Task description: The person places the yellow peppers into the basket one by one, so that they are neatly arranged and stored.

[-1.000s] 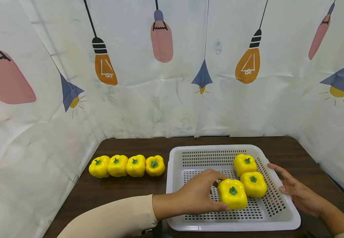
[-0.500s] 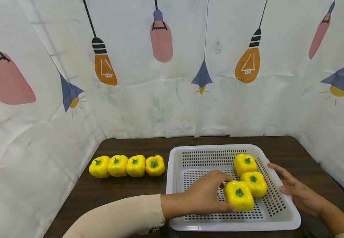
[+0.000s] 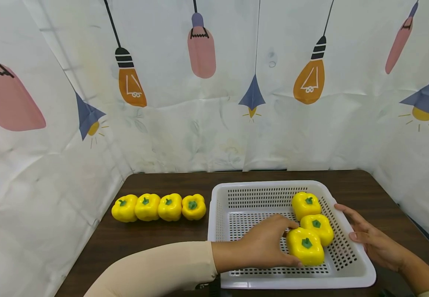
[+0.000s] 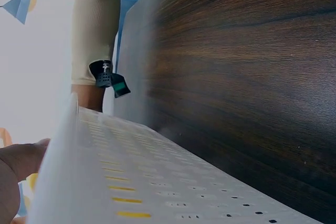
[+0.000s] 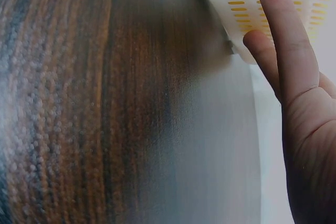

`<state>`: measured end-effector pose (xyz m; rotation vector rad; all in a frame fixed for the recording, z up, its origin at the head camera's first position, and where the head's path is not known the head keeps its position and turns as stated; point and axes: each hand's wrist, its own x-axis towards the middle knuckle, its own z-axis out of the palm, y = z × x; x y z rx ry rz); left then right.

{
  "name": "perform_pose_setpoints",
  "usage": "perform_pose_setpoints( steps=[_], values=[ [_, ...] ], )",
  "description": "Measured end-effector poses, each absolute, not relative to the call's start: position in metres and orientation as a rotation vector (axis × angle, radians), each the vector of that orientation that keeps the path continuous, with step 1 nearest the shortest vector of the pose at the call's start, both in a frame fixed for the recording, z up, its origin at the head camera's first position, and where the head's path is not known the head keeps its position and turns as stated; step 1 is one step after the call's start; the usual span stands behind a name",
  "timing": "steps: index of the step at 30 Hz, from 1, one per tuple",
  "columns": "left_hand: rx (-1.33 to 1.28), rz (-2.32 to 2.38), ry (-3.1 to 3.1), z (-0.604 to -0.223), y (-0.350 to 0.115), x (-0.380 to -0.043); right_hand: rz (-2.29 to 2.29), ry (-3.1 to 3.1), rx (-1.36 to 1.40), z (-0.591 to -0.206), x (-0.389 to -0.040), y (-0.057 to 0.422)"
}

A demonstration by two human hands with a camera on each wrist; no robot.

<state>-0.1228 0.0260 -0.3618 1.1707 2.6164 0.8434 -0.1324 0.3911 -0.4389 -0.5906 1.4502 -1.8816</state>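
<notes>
In the head view my left hand (image 3: 266,243) reaches into the white perforated basket (image 3: 292,284). Its thumb and fingers grip a yellow bell pepper (image 3: 305,246) with a green stem, at the near and far sides of it. That pepper is right against a second bell pepper (image 3: 319,227), and a third bell pepper (image 3: 305,203) sits behind along the right wall. My right hand (image 3: 375,243) touches the basket's right rim from outside. In the right wrist view its straight fingers (image 5: 291,40) lie against the slotted wall. The left wrist view shows my left thumb (image 4: 26,158) beyond the basket wall.
Several yellow bell peppers (image 3: 169,207) stand in a row on the dark wooden table (image 3: 155,239), left of the basket. A white curtain (image 3: 199,136) printed with lamps and bulbs encloses the table behind and at both sides.
My left hand has carried its bell pepper rightward and slightly nearer inside the basket, up beside the others. My right hand has stayed at the rim.
</notes>
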Motion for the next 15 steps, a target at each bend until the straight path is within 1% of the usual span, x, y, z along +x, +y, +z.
perform_pose_setpoints(
  steps=[15],
  values=[
    [1.137,0.77,2.637,-0.367,0.048,-0.123,-1.897,1.427,-0.601,-0.438,-0.131,0.39]
  ],
)
